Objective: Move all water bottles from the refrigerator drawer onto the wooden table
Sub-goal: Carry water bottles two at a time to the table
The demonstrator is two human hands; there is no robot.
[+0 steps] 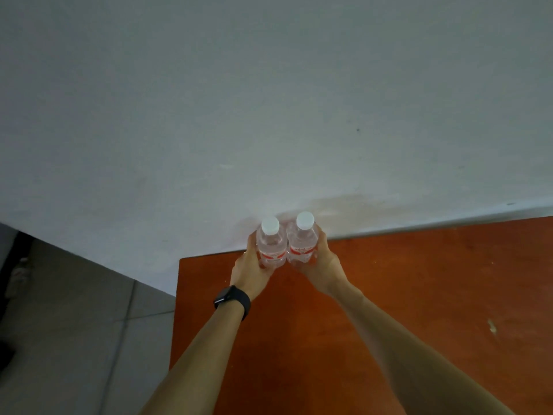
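Only the head view here, looking down along both bare forearms. The left grip (251, 271) is curled round the left bottle (270, 244), fingers wrapped on its outer side, and the right grip (321, 265) is curled round the right bottle (302, 239) the same way from the other side. Both water bottles are upright, clear, with white caps and red labels, and they're pressed side by side so they touch each other. They're at the far left corner of the reddish-brown wooden surface (419, 295), right up near the pale wall (269, 100). The hands cover the bottle bottoms, so I can't tell if they're actually sitting on the surface or just above it. There's a black watch (232, 299) on the left wrist. To the left of the surface you can see grey tiled floor (74, 310), pretty dim. The whole shot is kind of dark and a bit soft.
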